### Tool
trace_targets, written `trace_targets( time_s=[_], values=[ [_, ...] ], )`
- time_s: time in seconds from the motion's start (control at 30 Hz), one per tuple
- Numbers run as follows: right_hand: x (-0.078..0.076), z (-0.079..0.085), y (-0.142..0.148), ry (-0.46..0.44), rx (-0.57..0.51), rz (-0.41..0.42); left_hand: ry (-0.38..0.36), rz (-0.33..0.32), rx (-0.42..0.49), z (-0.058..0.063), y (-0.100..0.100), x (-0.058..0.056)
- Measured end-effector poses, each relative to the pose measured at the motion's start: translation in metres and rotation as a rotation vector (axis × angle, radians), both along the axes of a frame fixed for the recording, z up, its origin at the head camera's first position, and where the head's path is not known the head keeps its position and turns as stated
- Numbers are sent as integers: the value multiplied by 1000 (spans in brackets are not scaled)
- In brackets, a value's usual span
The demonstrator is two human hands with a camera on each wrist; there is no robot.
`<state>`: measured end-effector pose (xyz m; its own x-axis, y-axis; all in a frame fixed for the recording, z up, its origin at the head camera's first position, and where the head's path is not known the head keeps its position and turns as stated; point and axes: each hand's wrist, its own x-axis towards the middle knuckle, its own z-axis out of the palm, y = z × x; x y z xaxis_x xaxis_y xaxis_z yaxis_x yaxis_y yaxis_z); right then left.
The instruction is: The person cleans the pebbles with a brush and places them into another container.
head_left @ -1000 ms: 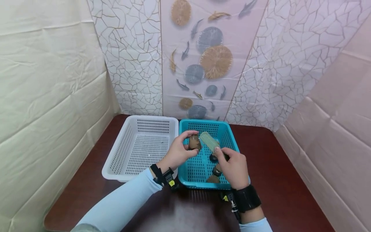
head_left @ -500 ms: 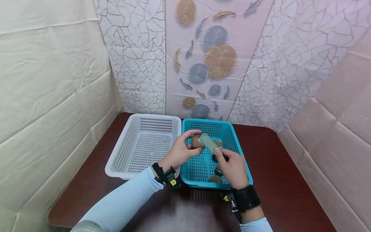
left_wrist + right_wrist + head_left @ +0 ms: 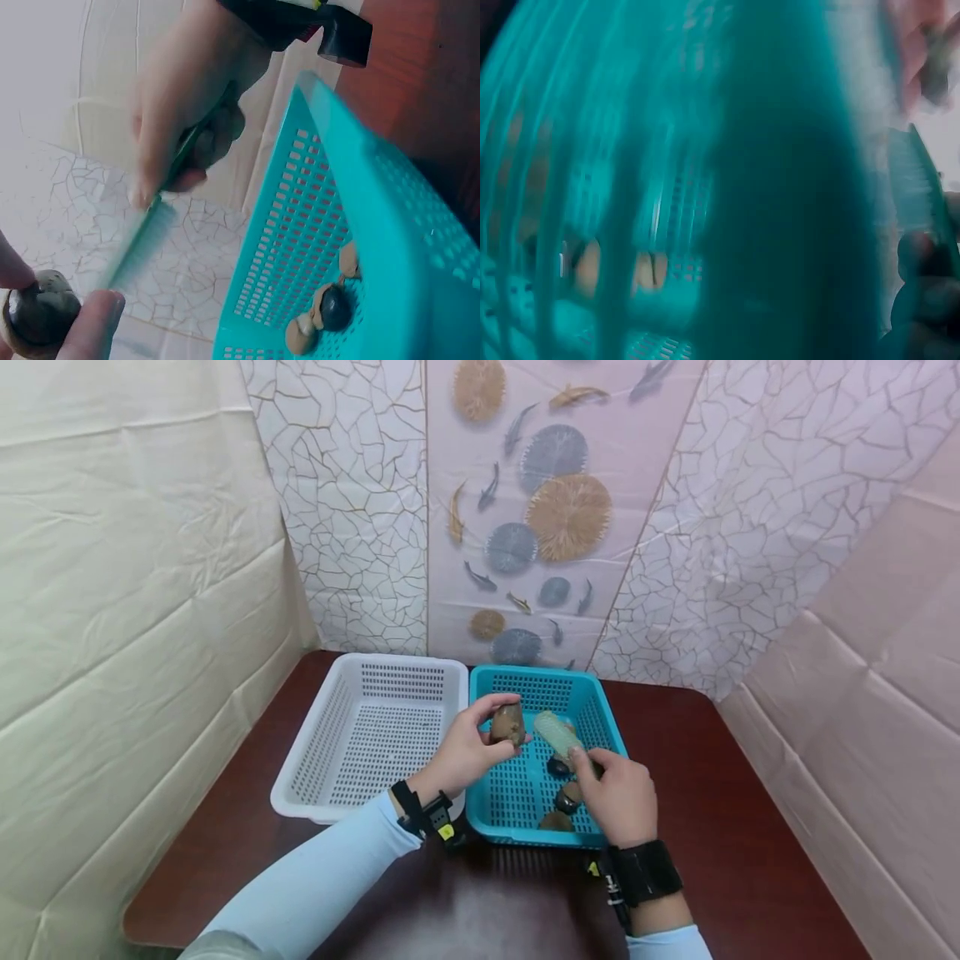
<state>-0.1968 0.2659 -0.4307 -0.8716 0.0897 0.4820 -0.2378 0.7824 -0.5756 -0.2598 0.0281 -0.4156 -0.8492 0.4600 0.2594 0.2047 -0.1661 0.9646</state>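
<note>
In the head view my left hand [image 3: 463, 750] grips a rounded, clam-like shell [image 3: 507, 724], brown with mud, above the turquoise basket [image 3: 480, 839]. The left wrist view shows the shell's dark glossy side [image 3: 43, 315] with a tan rim, between thumb and fingers. My right hand [image 3: 621, 797] holds a green scrub brush [image 3: 557, 732], its thumb along the back. Pale bristles [image 3: 146, 240] point toward the shell, a small gap apart. Further muddy dark shells [image 3: 568, 797] lie in the basket, partly hidden by the right hand.
A white perforated basket [image 3: 300, 802] stands directly left of the turquoise one on the dark red table [image 3: 720, 827]. Patterned cloth [image 3: 555, 527] hangs behind, and pale padded walls [image 3: 150, 610] close both sides. The turquoise basket's blurred wall [image 3: 780, 187] fills much of the right wrist view.
Half a second ago the brush overlapped the shell; now it has drawn back to the right. The shell appears turned in the left hand. The view shifted slightly since a second ago.
</note>
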Motion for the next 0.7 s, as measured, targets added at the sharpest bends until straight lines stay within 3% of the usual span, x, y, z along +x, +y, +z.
trace_targets(
  time_s=[0.07, 0.23, 0.43, 0.6, 0.7],
  values=[
    [3, 2, 0, 35, -6, -13, 1, 0, -1, 0, 0, 0],
    [3, 5, -7, 70, -55, 130, 28, 14, -44, 1, 0, -1],
    [-3, 0, -6, 22, 6, 43, 28, 16, -78, -4, 0, -3],
    [-2, 7, -12, 28, -36, 88, 21, 23, -72, -4, 0, -3],
    [-4, 4, -7, 12, -18, 60, 28, 18, -54, -2, -1, -2]
  ],
)
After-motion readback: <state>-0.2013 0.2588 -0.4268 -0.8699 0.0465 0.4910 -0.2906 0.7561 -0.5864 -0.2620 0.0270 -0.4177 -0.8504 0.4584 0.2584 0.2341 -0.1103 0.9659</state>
